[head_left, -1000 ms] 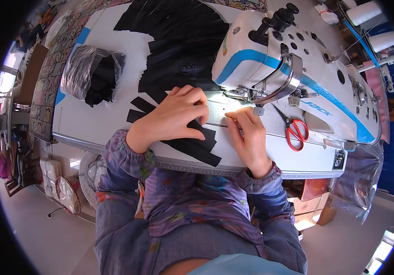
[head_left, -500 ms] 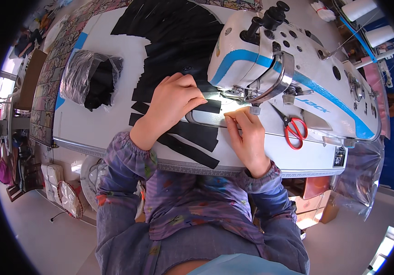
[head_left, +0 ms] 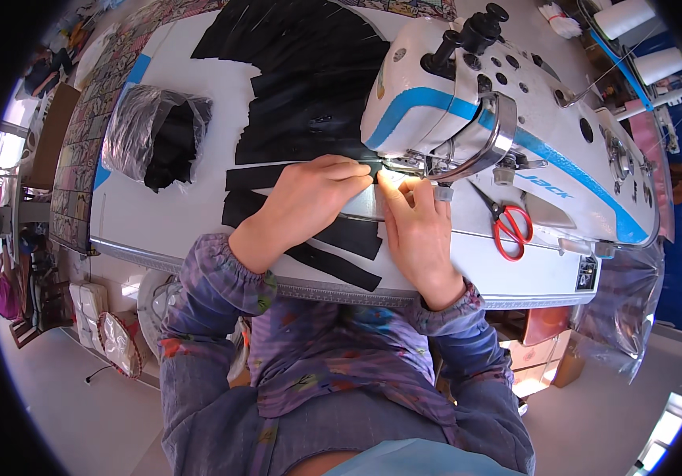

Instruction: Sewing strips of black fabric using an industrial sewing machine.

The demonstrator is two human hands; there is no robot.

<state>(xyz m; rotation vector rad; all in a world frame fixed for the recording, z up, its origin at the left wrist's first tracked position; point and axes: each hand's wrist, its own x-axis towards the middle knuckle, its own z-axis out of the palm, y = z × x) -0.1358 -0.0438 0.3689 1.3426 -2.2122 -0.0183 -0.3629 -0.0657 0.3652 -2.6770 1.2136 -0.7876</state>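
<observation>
A small end of a black fabric strip (head_left: 376, 170) is pinched between the fingertips of both hands, right beside the needle area of a white and blue sewing machine (head_left: 420, 103). My left hand (head_left: 309, 198) comes from the left with its fingers pressed together on the strip. My right hand (head_left: 422, 234) grips the strip's right end with thumb and forefinger, the other fingers curled. Part of the strip is hidden under my left hand. Other black strips (head_left: 333, 266) lie below my hands on the white table, their left parts covered by my left hand and wrist.
A wide pile of black fabric pieces (head_left: 301, 95) spreads behind my hands. Red-handled scissors (head_left: 511, 232) lie right of my right hand. A clear plastic bag (head_left: 130, 131) holding black cloth sits at the left. A ruler tape (head_left: 341, 295) runs along the table's front edge (head_left: 507, 300).
My right hand has moved up and left, and my left hand slightly right; their fingertips now meet at the strip. A black strip left of my left hand now lies straighter.
</observation>
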